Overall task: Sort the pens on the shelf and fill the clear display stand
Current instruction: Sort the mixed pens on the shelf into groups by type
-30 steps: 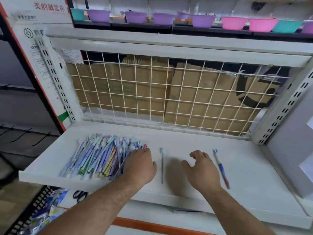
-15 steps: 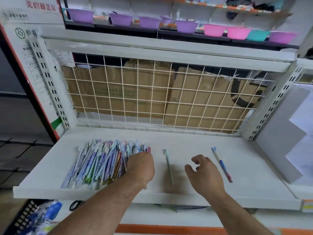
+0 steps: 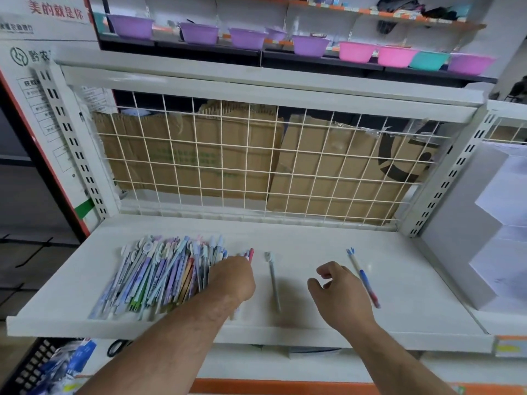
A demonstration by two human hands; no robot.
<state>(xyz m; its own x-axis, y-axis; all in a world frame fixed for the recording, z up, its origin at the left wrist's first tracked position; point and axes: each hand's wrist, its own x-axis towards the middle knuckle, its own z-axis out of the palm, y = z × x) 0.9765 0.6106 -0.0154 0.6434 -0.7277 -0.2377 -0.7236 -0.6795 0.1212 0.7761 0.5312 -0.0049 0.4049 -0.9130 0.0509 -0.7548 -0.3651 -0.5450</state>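
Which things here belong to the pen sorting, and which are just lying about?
Job: pen pile, grey pen, blue-and-red pen, shelf, left hand, right hand.
Lying about: plastic bowls, cardboard, scissors.

We see a cream-white shelf (image 3: 313, 243). Toward its left edge, the pile of pens (image 3: 159, 277) mixes pastel lilac, pale blue and mint green with a few orange barrels, and many have white caps. At the pile's right edge a pink-red pen end (image 3: 251, 254) shows. Near the shelf's middle lies a grey pen (image 3: 273, 280) with a whitish cap. Toward the right edge, the striped pen (image 3: 363, 277) runs from a blue top through white and blue to red. At the back edge, a cream wire grid (image 3: 256, 166) fronts brown cardboard (image 3: 199, 161) printed in faded green, with a black ring on its right part. Above it sit purple bowls (image 3: 199, 32), pink bowls (image 3: 356, 51) and a teal bowl (image 3: 429, 59).
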